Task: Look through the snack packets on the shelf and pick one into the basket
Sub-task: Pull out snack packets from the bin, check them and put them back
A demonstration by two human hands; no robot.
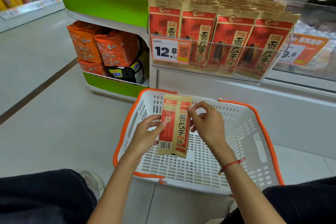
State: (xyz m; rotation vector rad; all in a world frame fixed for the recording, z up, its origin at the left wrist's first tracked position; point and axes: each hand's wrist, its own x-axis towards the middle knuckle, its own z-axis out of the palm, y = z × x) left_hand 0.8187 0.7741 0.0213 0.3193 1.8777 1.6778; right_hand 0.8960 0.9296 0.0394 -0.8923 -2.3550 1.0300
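A red and gold sunflower-seed packet (pixel 175 127) is held upright over the white basket with orange rim (pixel 261 129), which stands on the floor. My left hand (pixel 147 134) grips the packet's left edge, and my right hand (pixel 207 123) pinches its right edge near the top. The packet's back side with a barcode faces partly toward me. Several matching packets (pixel 234 42) stand in rows behind a clear shelf front above the basket. The basket's inside holds nothing else.
A price tag reading 12.8 (pixel 170 50) hangs on the shelf front. To the left, a green and white rack (pixel 109 3) holds orange snack bags (pixel 116 49). My dark-trousered knees sit at both lower corners.
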